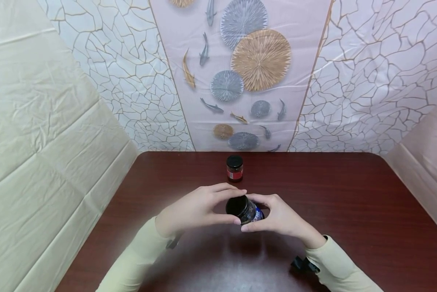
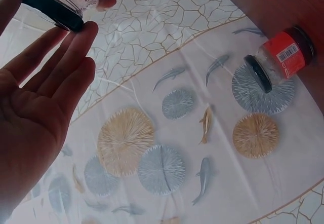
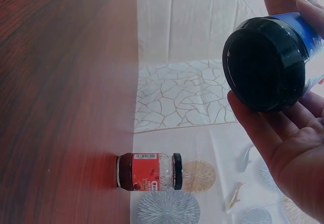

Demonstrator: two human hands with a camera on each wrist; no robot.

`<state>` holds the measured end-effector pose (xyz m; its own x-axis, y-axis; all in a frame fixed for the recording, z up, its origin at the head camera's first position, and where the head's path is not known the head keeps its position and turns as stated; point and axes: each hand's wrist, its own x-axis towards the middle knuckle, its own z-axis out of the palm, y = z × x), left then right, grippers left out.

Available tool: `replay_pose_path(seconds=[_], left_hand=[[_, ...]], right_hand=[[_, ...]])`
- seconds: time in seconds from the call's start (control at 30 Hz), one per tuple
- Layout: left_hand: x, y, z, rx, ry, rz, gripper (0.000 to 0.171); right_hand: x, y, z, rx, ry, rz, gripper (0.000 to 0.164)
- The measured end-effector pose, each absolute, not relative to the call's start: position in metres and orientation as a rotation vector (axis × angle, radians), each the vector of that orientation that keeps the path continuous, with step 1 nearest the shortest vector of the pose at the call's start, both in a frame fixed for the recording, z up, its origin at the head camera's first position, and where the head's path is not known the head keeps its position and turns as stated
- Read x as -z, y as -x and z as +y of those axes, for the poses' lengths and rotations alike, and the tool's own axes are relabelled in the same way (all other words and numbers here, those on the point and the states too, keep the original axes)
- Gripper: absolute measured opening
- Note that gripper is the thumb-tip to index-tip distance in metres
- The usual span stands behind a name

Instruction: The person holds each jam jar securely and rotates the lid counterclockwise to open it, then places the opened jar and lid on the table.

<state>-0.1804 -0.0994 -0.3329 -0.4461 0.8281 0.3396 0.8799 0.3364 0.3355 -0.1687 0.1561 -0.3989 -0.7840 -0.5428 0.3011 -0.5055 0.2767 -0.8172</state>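
Over the table, a glass jar with a blue label (image 1: 255, 213) is held tilted, its black lid (image 1: 236, 205) toward the left. My left hand (image 1: 200, 207) has its thumb and fingertips on opposite sides of the lid. In the left wrist view, its fingers reach under the lid's edge (image 2: 53, 8). My right hand (image 1: 282, 217) grips the jar's body from the right, thumb on the near side and index finger on the far side. The right wrist view shows the jar's dark base (image 3: 263, 64) facing the camera, with the fingers bent beneath it.
A second jar (image 1: 234, 168), with a red label and black lid, stands upright behind the hands near the far edge of the dark red wooden table (image 1: 167, 174). A patterned cloth (image 1: 240, 117) hangs behind the table, with pale cloth sides to left and right.
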Motion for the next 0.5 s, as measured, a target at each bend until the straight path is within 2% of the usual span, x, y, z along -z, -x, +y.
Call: replay_pose_path(seconds=[0.5], left_hand=[[0.3339, 0.1796, -0.0992, 0.775, 1.550, -2.471, 0.063]], right_hand=[[0.3960, 0.1679, 0.1594, 1.564, 0.991, 2.479, 0.063]])
